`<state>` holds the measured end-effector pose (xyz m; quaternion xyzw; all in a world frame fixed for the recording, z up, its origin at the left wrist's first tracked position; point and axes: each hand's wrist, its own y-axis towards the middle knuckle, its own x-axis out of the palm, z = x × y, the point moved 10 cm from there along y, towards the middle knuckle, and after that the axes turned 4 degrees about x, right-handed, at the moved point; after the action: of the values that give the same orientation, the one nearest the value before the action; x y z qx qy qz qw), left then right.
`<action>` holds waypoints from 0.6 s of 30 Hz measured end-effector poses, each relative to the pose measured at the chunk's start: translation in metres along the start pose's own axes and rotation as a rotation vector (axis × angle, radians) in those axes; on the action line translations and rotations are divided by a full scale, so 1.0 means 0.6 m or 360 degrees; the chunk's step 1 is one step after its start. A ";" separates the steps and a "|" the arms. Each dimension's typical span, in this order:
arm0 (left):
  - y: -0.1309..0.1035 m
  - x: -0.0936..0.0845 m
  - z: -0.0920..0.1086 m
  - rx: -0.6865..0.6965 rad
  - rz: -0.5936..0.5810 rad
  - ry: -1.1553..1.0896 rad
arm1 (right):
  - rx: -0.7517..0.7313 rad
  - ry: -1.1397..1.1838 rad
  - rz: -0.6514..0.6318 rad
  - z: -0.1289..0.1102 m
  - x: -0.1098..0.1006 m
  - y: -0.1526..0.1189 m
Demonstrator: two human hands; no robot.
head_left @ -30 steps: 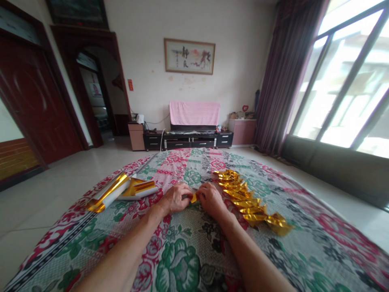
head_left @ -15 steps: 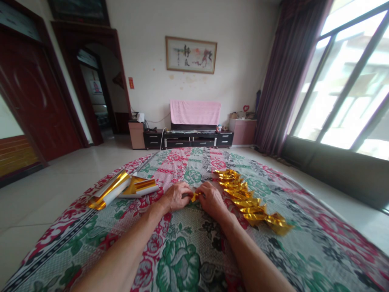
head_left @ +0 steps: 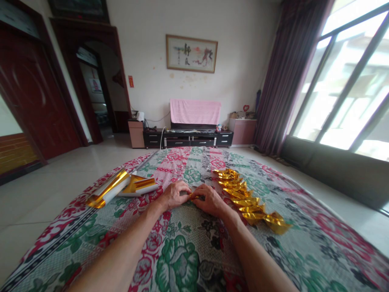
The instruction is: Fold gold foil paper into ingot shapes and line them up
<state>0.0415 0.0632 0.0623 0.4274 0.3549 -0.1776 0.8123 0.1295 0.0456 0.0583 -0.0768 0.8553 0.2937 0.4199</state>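
Observation:
My left hand and my right hand meet fingertip to fingertip over the middle of the flowered cloth. Between them they pinch a small piece of gold foil paper, mostly hidden by the fingers. To the right of my right hand runs a slanting row of folded gold foil paper shapes, several of them overlapping. Left of my left hand lie curled gold foil sheets with a pale back: a larger roll and a smaller curled stack against it.
The flowered cloth covers a broad round-edged surface. Beyond it, a low black cabinet carries a screen under a pink cloth. A purple curtain and a window are at the right; a red door is at the left.
My hands have come closer together and the fingers now cover more of the gold piece. The foil row and the curled sheets have stayed in place.

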 end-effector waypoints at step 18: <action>0.000 0.001 0.005 0.0040 -0.0063 -0.0017 | -0.0041 0.0002 -0.0019 0.002 0.002 0.003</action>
<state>0.0432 0.0605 0.0629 0.4294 0.3568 -0.2004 0.8051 0.1290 0.0479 0.0575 -0.0874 0.8512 0.3022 0.4202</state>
